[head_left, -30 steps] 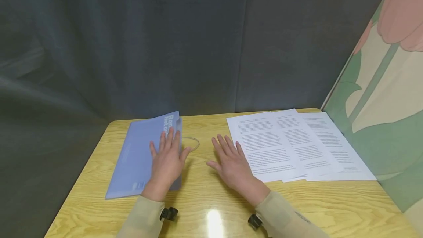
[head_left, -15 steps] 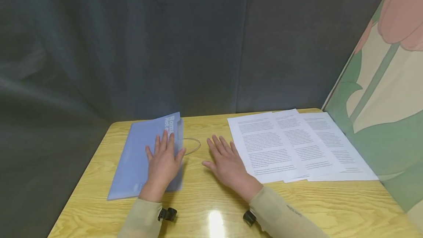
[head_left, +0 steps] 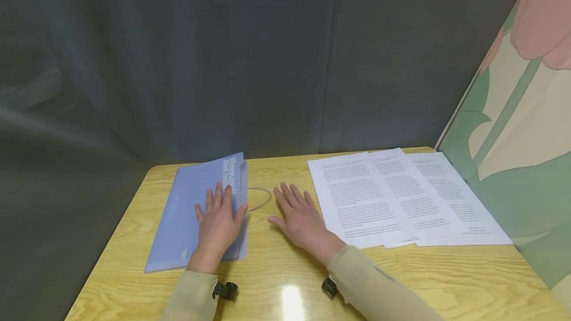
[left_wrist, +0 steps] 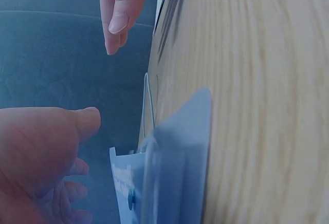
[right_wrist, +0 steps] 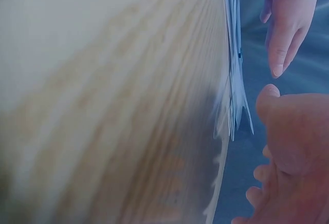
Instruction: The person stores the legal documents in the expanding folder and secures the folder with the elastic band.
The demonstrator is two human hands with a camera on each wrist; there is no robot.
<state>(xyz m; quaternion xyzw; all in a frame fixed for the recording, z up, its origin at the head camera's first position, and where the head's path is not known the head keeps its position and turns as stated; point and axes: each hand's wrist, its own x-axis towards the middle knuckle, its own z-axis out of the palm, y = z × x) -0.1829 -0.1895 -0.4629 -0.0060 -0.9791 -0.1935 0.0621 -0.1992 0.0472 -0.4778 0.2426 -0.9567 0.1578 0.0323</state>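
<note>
Hovering palm down with straight, spread fingers, the left hand is above the blue plastic document folder and holds nothing; the left wrist view shows a gap between them. The folder lies on the left part of the wood-grain tabletop, pale lettering on its cover, which stands slightly raised along the right edge. A thin cord loop sticks out from that edge toward the right hand. That hand, also empty, is held above the wood with its fingers extended, between the folder and three printed paper sheets. These overlap in a fan on the right. Both forearms wear beige sleeves, with a small black device at each wrist. Behind hangs a dark curtain; tulip-patterned fabric borders the right side.
</note>
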